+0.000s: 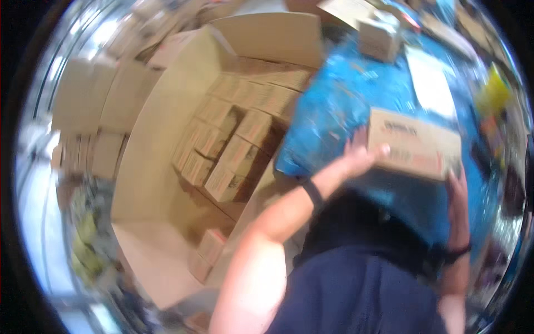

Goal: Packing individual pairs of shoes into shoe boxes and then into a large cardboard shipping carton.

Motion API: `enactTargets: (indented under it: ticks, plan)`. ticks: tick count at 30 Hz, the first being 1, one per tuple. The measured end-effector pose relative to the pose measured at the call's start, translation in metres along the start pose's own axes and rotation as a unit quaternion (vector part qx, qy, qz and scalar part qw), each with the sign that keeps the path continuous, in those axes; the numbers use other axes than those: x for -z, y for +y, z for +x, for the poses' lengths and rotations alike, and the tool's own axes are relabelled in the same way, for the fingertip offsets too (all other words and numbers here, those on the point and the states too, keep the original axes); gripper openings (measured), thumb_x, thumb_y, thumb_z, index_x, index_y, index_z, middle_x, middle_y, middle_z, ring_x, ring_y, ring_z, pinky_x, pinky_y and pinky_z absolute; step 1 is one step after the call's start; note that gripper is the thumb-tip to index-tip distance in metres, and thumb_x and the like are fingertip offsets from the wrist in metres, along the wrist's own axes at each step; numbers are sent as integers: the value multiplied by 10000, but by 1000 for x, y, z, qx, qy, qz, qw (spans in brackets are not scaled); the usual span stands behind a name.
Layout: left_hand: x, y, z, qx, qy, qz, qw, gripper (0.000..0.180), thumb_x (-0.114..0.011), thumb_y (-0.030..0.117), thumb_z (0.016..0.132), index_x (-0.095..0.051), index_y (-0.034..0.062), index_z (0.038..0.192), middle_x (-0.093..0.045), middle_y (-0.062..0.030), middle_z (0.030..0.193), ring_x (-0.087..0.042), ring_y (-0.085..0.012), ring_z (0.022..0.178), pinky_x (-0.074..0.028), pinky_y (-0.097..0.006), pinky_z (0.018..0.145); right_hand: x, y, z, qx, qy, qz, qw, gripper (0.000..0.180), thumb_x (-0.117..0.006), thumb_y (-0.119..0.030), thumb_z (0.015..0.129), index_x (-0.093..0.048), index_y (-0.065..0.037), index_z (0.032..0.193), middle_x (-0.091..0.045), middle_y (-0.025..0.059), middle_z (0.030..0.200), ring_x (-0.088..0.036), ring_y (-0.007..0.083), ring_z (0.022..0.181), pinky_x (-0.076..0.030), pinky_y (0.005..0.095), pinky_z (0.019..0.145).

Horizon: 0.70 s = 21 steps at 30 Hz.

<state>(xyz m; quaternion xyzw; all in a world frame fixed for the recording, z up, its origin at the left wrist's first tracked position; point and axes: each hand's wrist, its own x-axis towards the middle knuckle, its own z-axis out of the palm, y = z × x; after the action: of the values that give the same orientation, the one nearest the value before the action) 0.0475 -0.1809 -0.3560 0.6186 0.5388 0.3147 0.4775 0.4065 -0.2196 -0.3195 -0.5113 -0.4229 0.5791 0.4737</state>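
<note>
Between my two hands is a brown cardboard box (414, 146) with dark printing on its side. My left hand (364, 153) grips its left end, the thumb lying on the printed face. At the lower right corner my right hand (456, 181) takes hold of it, its fingers partly hidden. The box is over a blue plastic sheet (328, 122). To my left stands a large open carton (158, 145) with its flaps spread out. Inside, several small cardboard boxes (236, 156) are packed in rows, and a pair of small boxes (207, 253) sits at the near end.
Behind the held box, another small cardboard box (378, 40) and a white sheet of paper (431, 80) lie on the blue plastic. More brown cartons (83, 94) are stacked at the far left. Something yellow (494, 89) is at the right edge, blurred.
</note>
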Motion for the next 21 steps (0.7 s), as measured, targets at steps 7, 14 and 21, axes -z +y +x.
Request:
enactTargets:
  ticks: [7, 14, 21]
  plan:
    - [194, 62, -174, -88, 272, -167, 944, 936, -848, 137, 718, -372, 90, 1523, -549, -75, 1352, -525, -232, 1239, -448, -384, 1043, -138, -54, -37, 214, -213, -219, 928, 570, -623, -93, 938, -436, -13, 1471, -471, 141, 1488, -496, 271, 1334, -367, 407, 1133]
    - [424, 10, -193, -2, 429, 251, 868, 1085, -869, 235, 644, -309, -22, 1536, -448, -196, 1487, -444, -301, 1372, -338, -404, 1140, -139, -53, -46, 32, -261, -292, 920, 340, -628, -23, 922, -622, 8, 1261, -700, 114, 1137, -682, 222, 1018, -524, 351, 920]
    - [494, -79, -107, 95, 294, 127, 943, 924, -790, 200, 732, -353, -58, 1504, -515, -174, 1429, -488, -270, 1316, -336, -355, 1122, -119, -55, -76, -43, -218, -383, 897, 306, -629, -28, 932, -643, -8, 1236, -726, 114, 1085, -688, 196, 1028, -536, 335, 914]
